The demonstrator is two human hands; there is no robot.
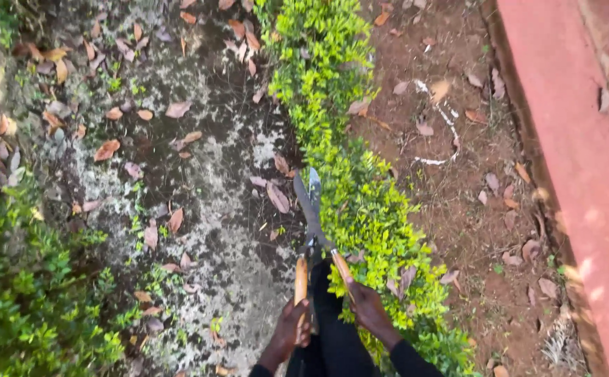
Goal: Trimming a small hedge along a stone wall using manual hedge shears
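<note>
A pair of garden shears (pixel 310 209) with dark metal blades and two wooden handles points away from me along the left edge of a low green hedge (pixel 350 160). The blades are nearly closed. My left hand (pixel 292 327) grips the left wooden handle. My right hand (pixel 367 307) grips the right wooden handle, next to the hedge's leaves. Dark sleeves cover both forearms, and a dark trouser leg shows between my hands.
A mossy stone path (pixel 199 174) strewn with dry brown leaves runs left of the hedge. Another green bush (pixel 18 293) fills the lower left. Bare reddish soil (pixel 458 181) lies right of the hedge, bordered by a red painted wall (pixel 583 153).
</note>
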